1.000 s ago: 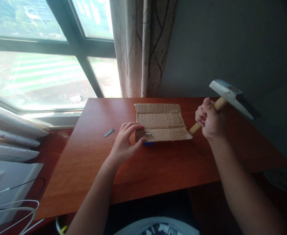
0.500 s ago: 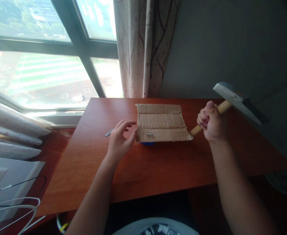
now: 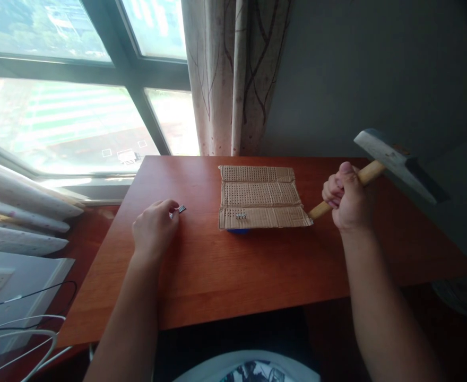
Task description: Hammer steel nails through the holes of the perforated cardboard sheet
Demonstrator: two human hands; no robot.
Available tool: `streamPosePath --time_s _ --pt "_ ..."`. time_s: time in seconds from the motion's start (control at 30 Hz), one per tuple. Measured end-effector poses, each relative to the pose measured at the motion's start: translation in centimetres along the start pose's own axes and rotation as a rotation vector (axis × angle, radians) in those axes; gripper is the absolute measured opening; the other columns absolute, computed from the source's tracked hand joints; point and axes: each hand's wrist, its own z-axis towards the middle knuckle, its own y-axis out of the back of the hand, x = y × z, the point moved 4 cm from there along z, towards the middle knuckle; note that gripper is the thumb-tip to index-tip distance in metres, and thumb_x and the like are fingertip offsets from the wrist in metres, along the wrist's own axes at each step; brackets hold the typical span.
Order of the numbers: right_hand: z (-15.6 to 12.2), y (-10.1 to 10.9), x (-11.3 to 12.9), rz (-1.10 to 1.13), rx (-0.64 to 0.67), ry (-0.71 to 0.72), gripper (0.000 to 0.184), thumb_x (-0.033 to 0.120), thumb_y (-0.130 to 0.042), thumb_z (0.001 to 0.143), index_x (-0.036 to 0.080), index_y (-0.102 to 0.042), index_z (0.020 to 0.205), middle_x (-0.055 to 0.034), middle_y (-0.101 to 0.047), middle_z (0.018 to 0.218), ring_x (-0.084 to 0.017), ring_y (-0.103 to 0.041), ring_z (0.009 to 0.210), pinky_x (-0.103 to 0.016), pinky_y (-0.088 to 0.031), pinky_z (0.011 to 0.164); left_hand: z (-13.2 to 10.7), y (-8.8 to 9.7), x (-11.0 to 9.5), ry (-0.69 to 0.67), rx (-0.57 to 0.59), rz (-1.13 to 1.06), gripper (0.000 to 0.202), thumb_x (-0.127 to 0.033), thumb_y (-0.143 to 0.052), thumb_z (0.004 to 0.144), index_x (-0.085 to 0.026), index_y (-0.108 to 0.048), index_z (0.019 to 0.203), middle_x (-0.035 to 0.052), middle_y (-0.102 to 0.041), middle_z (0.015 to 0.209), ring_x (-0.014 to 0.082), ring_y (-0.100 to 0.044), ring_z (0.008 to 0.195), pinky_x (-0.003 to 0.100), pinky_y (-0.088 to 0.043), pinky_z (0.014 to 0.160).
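The step in hand looks like taking a nail from the small loose bunch: the left hand (image 3: 156,225) is low over the table (image 3: 249,270), fingers curled and nearly closed at the near end of the loose nails (image 3: 182,209), which poke out just beyond its fingertips, on its right. Whether it has hold of one I cannot tell, as the fingers hide the grip. The right hand is closed firmly (image 3: 347,199) round the wooden handle of a hammer (image 3: 395,159), the head raised above and to the right of that fist. The next move seems to call for a fine pinch on a single nail, with the hammer kept out of the way. Counting up: one hammer; one sheet of perforated cardboard (image 3: 261,193) in three panels, lying to the right of the left hand and left of the right one; one blue object (image 3: 238,231) showing under its near edge; about four upright nails (image 3: 241,216) in the near panel, too small to be sure; and at least three loose ones, partly covered
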Motion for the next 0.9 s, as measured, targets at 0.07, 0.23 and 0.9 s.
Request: streamPosePath --time_s 0.07,0.23,0.9 --pt "0.1 -0.1 -0.1 0.013 0.013 0.004 0.055 0.062 -0.062 0.086 0.026 -0.03 0.061 0.0093 -0.023 0.046 -0.008 -0.019 0.037 -0.028 -0.014 0.035 0.0 -0.1 -0.2 -0.001 0.009 0.007 0.019 -0.038 -0.055 0.087 -0.029 -0.071 0.092 0.0073 -0.075 0.098 0.0285 -0.066 0.078 0.034 -0.037 0.06" --pt "0.2 -0.4 -0.2 0.153 0.046 0.039 0.055 0.054 -0.069 0.086 0.024 -0.031 0.059 0.0099 -0.025 0.045 -0.006 -0.018 0.035 -0.027 -0.01 0.034 -0.1 -0.4 -0.6 0.005 0.064 0.06 0.026 -0.038 -0.051 0.089 -0.029 -0.072 0.102 0.0061 -0.076 0.105 0.0286 -0.068 0.085 0.034 -0.04 0.063" --pt "0.1 -0.1 -0.3 0.258 0.019 0.038 0.049 0.04 -0.071 0.088 0.022 -0.037 0.058 0.0093 -0.027 0.044 -0.004 -0.021 0.034 -0.026 -0.008 0.035 -0.3 0.0 -1.2 0.042 0.106 0.087 0.03 -0.037 -0.047 0.09 -0.029 -0.072 0.106 0.0061 -0.075 0.112 0.0326 -0.069 0.093 0.036 -0.04 0.064"
